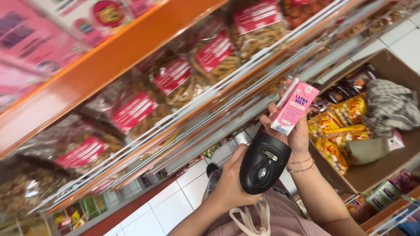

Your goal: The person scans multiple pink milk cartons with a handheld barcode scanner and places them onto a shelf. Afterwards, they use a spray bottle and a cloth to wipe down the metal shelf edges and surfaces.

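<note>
My right hand (300,133) holds a small pink milk carton (292,107) upright, thumb on its front face; beaded bracelets circle that wrist. Just below it, my left hand (230,184) grips a black handheld barcode scanner (264,163), whose head sits right under the carton's lower edge. Both hands are raised in front of a tilted orange shop shelf (131,48).
Bags of fried snacks with red labels (175,76) fill the shelf tiers. A cardboard box (389,65) at right holds yellow snack packets, a checked cloth and another carton. White floor tiles (175,205) lie below. Pink packages (26,43) stand on top.
</note>
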